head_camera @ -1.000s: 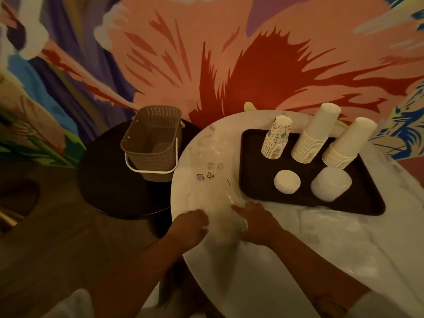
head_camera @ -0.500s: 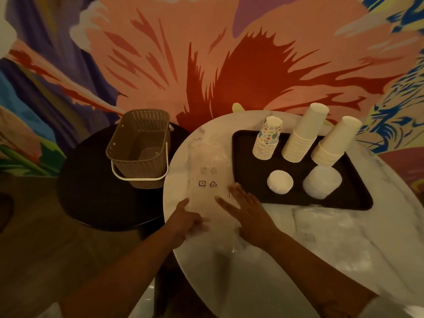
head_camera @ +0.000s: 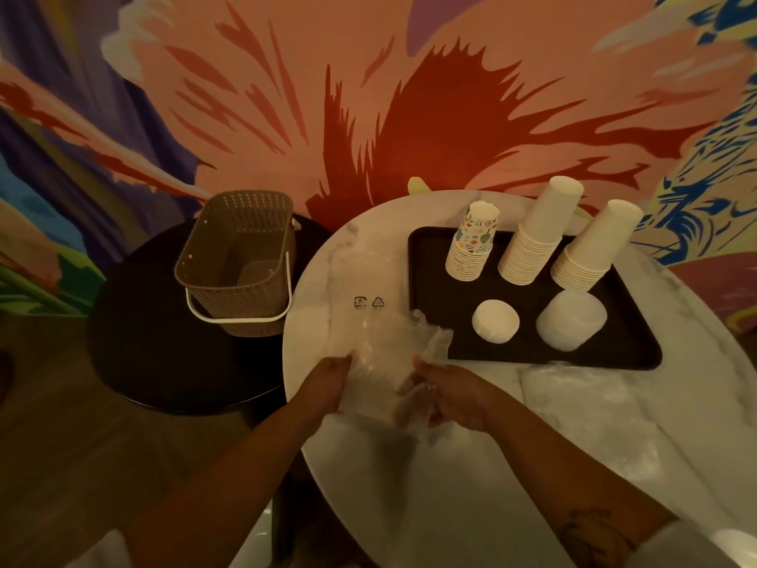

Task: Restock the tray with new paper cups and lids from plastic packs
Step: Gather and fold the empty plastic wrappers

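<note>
On the dark side table at left stands a basket [head_camera: 239,264]. At the tabletop's [head_camera: 409,485] near left edge, the left hand [head_camera: 327,383] and right hand [head_camera: 442,393] each pinch an empty wrap [head_camera: 381,354], gathering it. The tray [head_camera: 631,354] at the far right edge looks stocked with cups [head_camera: 536,239] and lids [head_camera: 571,319]. Next, probably bin the wrap. Its clear outline is hard to trace.

Glossy marble table [head_camera: 450,485], crinkled clear plastic wrapper [head_camera: 381,354], woven-look plastic basket [head_camera: 241,256].
</note>
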